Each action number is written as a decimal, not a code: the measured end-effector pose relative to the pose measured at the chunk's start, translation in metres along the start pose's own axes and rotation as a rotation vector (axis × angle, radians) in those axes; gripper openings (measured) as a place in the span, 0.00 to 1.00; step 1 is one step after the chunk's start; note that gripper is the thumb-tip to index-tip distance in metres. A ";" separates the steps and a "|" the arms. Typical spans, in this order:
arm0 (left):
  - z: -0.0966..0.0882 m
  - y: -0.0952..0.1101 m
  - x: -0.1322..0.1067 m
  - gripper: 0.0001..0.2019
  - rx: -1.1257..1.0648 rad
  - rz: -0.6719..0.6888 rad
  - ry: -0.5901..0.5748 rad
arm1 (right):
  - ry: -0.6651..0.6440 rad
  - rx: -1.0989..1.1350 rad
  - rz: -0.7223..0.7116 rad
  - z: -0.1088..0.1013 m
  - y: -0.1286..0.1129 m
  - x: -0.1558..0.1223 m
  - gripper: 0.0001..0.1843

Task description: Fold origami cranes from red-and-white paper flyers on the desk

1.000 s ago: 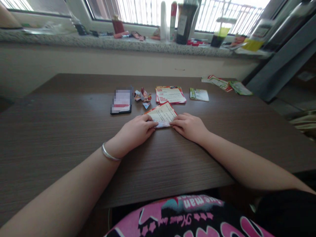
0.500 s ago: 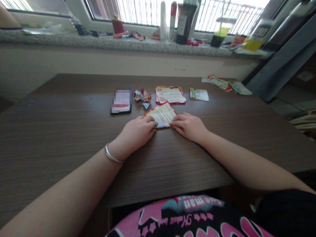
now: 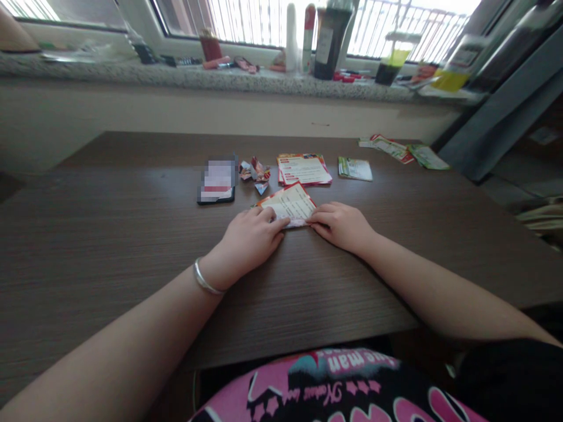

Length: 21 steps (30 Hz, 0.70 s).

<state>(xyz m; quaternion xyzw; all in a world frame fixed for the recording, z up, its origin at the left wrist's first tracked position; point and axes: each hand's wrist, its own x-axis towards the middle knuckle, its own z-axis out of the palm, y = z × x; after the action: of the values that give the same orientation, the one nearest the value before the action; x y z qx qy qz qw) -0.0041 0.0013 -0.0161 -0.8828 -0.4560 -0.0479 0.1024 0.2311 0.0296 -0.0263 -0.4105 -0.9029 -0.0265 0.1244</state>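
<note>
A printed sheet of paper [image 3: 294, 202], cream with a red border and folded along its near edge, lies on the table in front of me. My left hand [image 3: 255, 234] rests on its left part, thumb and fingers pressing the near fold. At the right corner, my right hand [image 3: 341, 227] pinches the paper's edge between thumb and fingers. Just beyond the sheet sits a stack of similar printed sheets [image 3: 304, 170]. A small folded paper piece [image 3: 255, 174] with pointed flaps stands to the left of that stack.
A phone [image 3: 217, 181] with a blurred-out screen lies at the left. Small green-and-white cards [image 3: 355, 169] are right of the stack, with more leaflets [image 3: 391, 147] at the far right corner. Bottles [image 3: 329, 44] and small items line the stone windowsill [image 3: 264, 85] behind the brown table [image 3: 132, 234].
My left hand has slid a little to the right along the fold, its thumb now nearer the middle. My right hand has shifted slightly right, still pinching the corner.
</note>
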 end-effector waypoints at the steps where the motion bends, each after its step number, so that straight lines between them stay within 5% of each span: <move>1: 0.000 0.000 0.000 0.18 0.002 -0.002 0.007 | -0.003 0.003 0.005 -0.001 0.001 0.000 0.14; 21: -0.002 0.009 0.002 0.18 -0.026 -0.010 -0.022 | -0.073 -0.156 0.085 -0.006 -0.007 0.006 0.13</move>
<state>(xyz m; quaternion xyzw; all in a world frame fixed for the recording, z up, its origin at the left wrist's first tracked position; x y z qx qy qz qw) 0.0045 -0.0021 -0.0148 -0.8822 -0.4609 -0.0447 0.0855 0.2233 0.0278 -0.0185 -0.4574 -0.8839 -0.0764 0.0603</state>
